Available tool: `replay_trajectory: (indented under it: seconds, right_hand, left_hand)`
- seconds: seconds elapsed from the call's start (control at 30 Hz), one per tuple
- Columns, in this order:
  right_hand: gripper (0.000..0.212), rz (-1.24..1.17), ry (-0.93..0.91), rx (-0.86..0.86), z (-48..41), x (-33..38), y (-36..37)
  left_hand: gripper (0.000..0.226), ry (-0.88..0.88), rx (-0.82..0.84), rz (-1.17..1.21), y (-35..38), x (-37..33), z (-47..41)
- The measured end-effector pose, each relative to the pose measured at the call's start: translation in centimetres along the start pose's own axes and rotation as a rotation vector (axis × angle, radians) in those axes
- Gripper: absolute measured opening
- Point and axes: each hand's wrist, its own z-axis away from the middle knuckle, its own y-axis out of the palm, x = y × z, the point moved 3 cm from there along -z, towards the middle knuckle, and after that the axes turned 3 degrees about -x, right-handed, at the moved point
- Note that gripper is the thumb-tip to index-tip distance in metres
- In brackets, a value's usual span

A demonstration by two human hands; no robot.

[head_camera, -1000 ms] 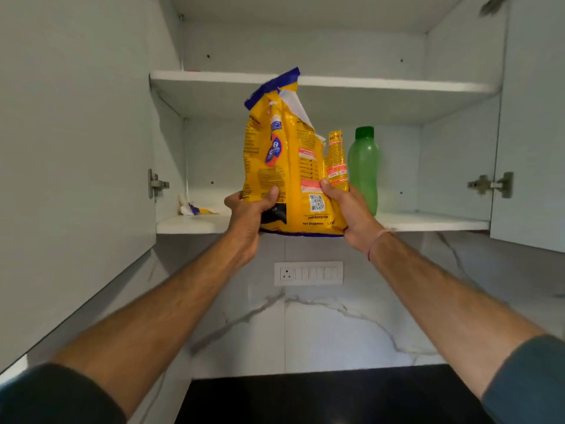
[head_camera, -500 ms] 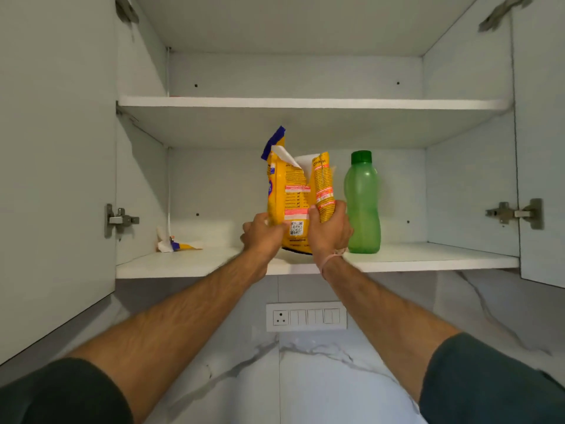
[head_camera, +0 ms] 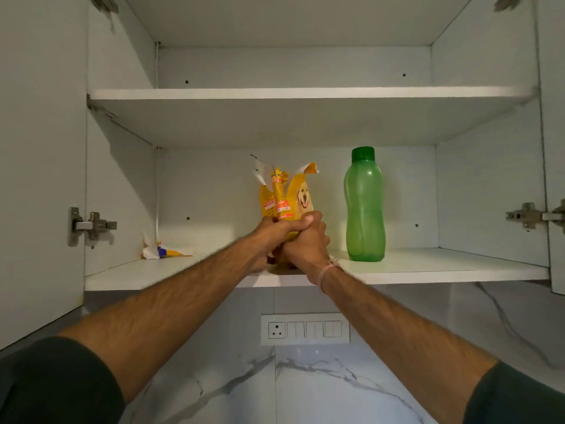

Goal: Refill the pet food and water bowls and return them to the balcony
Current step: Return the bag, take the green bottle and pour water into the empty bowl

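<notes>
A yellow pet food bag [head_camera: 287, 195] with a dog's picture stands on the lower shelf [head_camera: 428, 267] of an open wall cupboard, its torn top upright. My left hand [head_camera: 272, 235] and my right hand [head_camera: 305, 243] are clasped together around the bag's lower part, hiding its base. A green water bottle [head_camera: 363, 206] with a green cap stands upright on the same shelf, just right of the bag and apart from my hands.
A torn scrap of yellow and blue packaging [head_camera: 165, 250] lies at the shelf's left back corner. The upper shelf [head_camera: 305, 94] sits above. Both cupboard doors stand open at left [head_camera: 39, 179] and right. A switch panel [head_camera: 304, 328] is on the marble wall below.
The bag went from in front of the cupboard onto the lower shelf and turned, so the dog's picture faces me. Both hands closed in around its base.
</notes>
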Motion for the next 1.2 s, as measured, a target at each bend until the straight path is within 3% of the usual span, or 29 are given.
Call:
replay_trajectory:
  seconds: [0.07,0.17,0.2,0.3,0.37,0.5,0.63,0.77,0.87,1.07,1.13,1.2]
  right_hand:
    - [0.081,-0.120,-0.005,0.149,-0.7,-0.9,-0.4]
    - [0.081,-0.188,0.040,0.301,-2.3,-2.1,-1.8]
    - [0.080,-0.161,0.047,0.312,-3.1,-2.5,-2.2]
    - [0.077,-0.049,0.059,0.232,-5.0,-3.2,-3.0]
    - [0.078,0.043,0.068,0.198,-6.3,-3.9,-3.4]
    - [0.098,0.196,0.118,0.303,-8.3,-5.1,-3.5]
    - [0.093,0.256,0.084,0.421,-9.2,-5.3,-2.0]
    - [0.113,0.411,0.002,0.402,-10.0,-5.7,-0.7]
    - [0.116,0.488,-0.039,0.401,-10.3,-6.2,0.0]
    - [0.098,0.458,-0.052,0.404,-10.0,-6.2,0.1]
    - [0.071,0.329,-0.096,0.325,-9.5,-5.5,-1.3]
    - [0.040,0.226,-0.216,0.104,-8.9,-4.4,-3.7]
  left_hand:
    - [0.046,-0.005,-0.034,-0.062,-1.0,0.3,-1.3]
    - [0.100,0.073,-0.067,-0.332,-2.7,1.1,-3.2]
    - [0.107,0.082,-0.055,-0.375,-3.1,1.5,-3.7]
    - [0.087,0.044,0.013,-0.352,-3.6,1.5,-3.9]
    - [0.086,-0.009,0.047,-0.335,-4.1,1.6,-4.6]
    - [0.089,-0.068,0.030,-0.386,-5.6,1.8,-6.4]
    - [0.095,-0.011,-0.055,-0.495,-6.6,2.1,-8.3]
    - [0.094,0.051,-0.157,-0.633,-7.1,2.7,-9.9]
    - [0.079,0.092,-0.299,-0.732,-6.6,3.4,-10.5]
    - [0.063,0.097,-0.336,-0.824,-6.5,4.6,-10.8]
    - [0.059,0.078,-0.337,-0.873,-6.6,4.7,-10.3]
    - [0.060,0.055,-0.340,-0.906,-6.4,4.8,-9.7]
